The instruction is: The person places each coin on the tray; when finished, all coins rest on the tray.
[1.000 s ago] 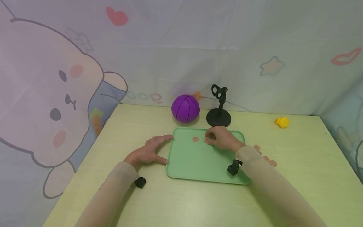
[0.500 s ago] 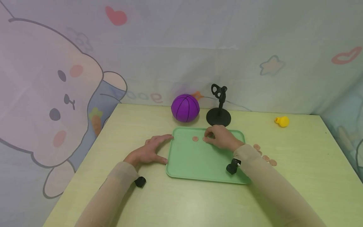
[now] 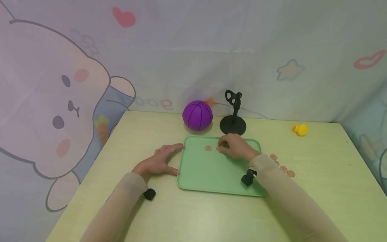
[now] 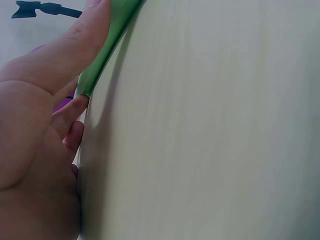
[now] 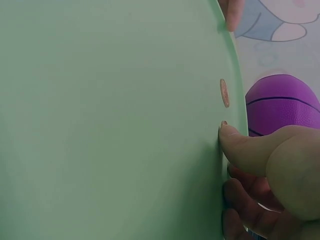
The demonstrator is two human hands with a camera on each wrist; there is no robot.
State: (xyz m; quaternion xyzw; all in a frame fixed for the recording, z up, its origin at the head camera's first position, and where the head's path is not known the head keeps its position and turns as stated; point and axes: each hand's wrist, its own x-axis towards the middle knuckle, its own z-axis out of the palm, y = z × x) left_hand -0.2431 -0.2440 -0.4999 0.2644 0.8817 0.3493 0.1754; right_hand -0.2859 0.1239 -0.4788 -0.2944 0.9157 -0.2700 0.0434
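This looks like a small staged recording corner dressed as a child's playroom, not a lived-in room. A thin cloth backdrop [image 3: 193, 50] printed with a large cartoon rabbit [image 3: 45, 101] at the left of the frame, a heart, a star and lips fills the whole upper half and wraps around the pale yellow-green table [image 3: 193, 215]. Toy-like things sit along the far edge of the table, a purple ball [image 3: 197, 115], a small yellow duck [image 3: 301, 129] at the right and a black stand [image 3: 233, 123], with a green tray [image 3: 211, 174] in the middle.
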